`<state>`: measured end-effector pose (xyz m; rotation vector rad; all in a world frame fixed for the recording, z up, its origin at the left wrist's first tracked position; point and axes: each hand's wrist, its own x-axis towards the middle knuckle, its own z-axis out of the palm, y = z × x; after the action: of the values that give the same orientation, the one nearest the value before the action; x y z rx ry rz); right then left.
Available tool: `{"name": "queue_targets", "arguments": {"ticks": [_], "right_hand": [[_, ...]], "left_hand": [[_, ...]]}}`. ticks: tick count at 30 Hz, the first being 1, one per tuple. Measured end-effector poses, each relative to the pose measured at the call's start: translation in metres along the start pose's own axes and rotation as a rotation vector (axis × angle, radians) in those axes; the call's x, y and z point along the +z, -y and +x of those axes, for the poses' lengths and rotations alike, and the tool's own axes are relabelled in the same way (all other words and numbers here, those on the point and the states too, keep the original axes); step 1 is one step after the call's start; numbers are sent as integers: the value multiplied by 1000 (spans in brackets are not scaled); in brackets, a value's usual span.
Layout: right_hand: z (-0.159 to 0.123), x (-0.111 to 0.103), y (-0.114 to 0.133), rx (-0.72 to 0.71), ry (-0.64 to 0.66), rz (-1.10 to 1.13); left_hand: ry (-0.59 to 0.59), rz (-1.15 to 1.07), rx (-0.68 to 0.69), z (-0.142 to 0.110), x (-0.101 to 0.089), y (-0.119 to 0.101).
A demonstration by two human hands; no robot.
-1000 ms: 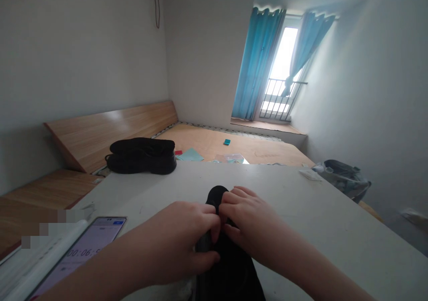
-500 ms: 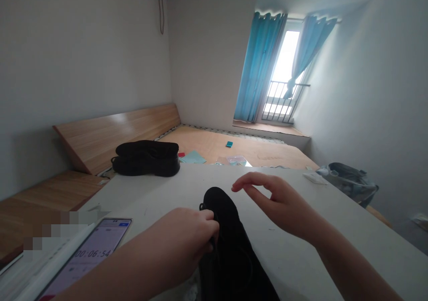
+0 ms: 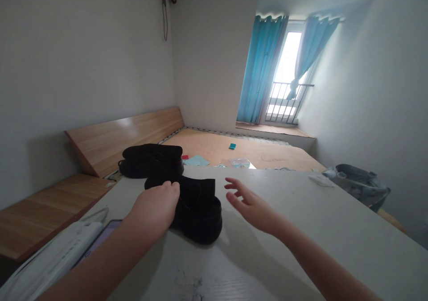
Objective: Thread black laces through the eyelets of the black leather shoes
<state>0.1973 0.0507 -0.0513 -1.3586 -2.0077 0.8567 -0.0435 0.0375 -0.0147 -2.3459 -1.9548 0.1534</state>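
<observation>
- Over the left part of the white surface (image 3: 267, 247), our left hand (image 3: 157, 207) is closed in a fist-like grip on the black fabric footwear (image 3: 200, 225), holding it by its left end.
- Right of it, our right hand (image 3: 247, 203) is open and empty, its fingers loosely spread and pointing toward the footwear but apart from it.
- Between our hands, the footwear shows a rounded heel end low down and a squared dark flap above it; we cannot tell whether it is one shoe or two, or whether it rests on the surface.
- Just behind it, we see the pair of black shoes (image 3: 150, 160) at the far left edge of the surface, lying one above the other; we cannot tell whether they touch the footwear.
- Near our left forearm lies the phone with a lilac screen (image 3: 102, 236), partly hidden, beside the long white plastic object (image 3: 63, 247).
- At the far right edge of the surface, we have the clear crumpled plastic packet (image 3: 321, 180), and beyond it the grey bin with a plastic liner (image 3: 357, 183).
- Past the surface, the tan bed (image 3: 274, 154) bears the small teal item (image 3: 232, 146) and the pale-blue sheet (image 3: 196, 160).
</observation>
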Motion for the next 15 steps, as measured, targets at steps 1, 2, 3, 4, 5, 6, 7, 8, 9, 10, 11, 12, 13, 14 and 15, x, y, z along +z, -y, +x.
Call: {"name": "queue_targets", "arguments": {"ticks": [1, 2, 3, 4, 5, 6, 7, 8, 9, 10, 11, 12, 13, 14, 15], "right_hand": [[-1, 11, -2, 6, 45, 8], [-2, 22, -4, 11, 86, 17], [-2, 35, -6, 7, 101, 23], [-2, 47, -6, 1, 89, 27], [-1, 59, -7, -13, 39, 20], [1, 69, -8, -29, -26, 11], [4, 79, -8, -39, -85, 4], [8, 87, -9, -46, -131, 1], [13, 93, -9, -48, -155, 4], [18, 99, -10, -49, -164, 8], [25, 103, -10, -58, -172, 9], [31, 107, -10, -72, -177, 4], [38, 111, -10, -93, -178, -7], [46, 114, -10, -120, -175, -25], [53, 118, -9, -154, -167, -53]], "left_hand": [[-3, 7, -33, 1, 0, 1], [-6, 12, -60, 2, 0, 2], [-9, 15, -82, 2, 0, 2], [-12, 16, -98, 3, -1, 1], [-14, 17, -110, 4, -1, 0], [-17, 18, -119, 4, -2, -2], [-22, 21, -129, 3, -4, -5], [-35, 26, -139, 2, -5, -8], [-55, 33, -146, 0, -7, -11], [-79, 41, -149, -3, -8, -15], [-107, 48, -145, -7, -9, -20], [-130, 56, -124, -12, -9, -25], [-144, 62, -93, -18, -9, -31], [-148, 70, -43, -23, -8, -36], [-149, 84, 30, -30, -7, -42]]}}
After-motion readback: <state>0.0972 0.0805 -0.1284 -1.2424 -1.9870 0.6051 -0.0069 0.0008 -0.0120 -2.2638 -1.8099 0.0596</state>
